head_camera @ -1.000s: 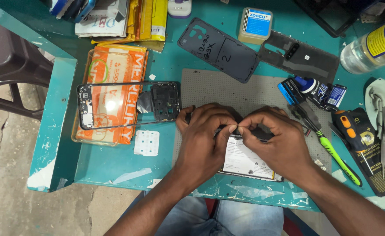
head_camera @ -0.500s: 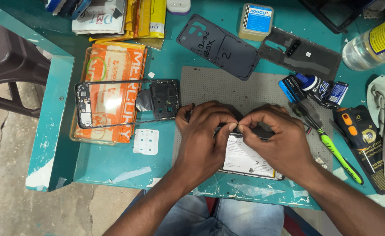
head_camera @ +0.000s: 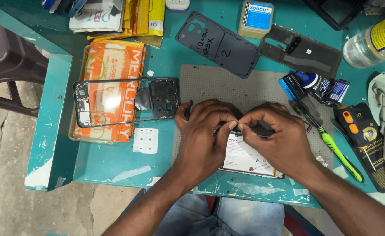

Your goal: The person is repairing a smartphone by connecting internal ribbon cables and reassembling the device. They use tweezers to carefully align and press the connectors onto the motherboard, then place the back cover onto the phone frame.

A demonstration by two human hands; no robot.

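Head view — left hand (head_camera: 203, 131) and right hand (head_camera: 275, 135) meet over the opened phone (head_camera: 249, 159), fingertips pinched together on a small part — too small to tell.

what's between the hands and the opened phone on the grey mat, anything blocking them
Nothing visible does. The left hand and right hand both rest directly on the opened phone on the grey mat, fingertips meeting over its upper edge. The green-handled tool lies off to the right, clear of them.

Left hand (head_camera: 203, 131) and right hand (head_camera: 275, 137) pinching together over an opened phone (head_camera: 248, 158) on a grey mat (head_camera: 227, 85), bare phone frame (head_camera: 124, 102) beside, green-handled screwdriver (head_camera: 332, 148) near, teal counter (head_camera: 109, 161)
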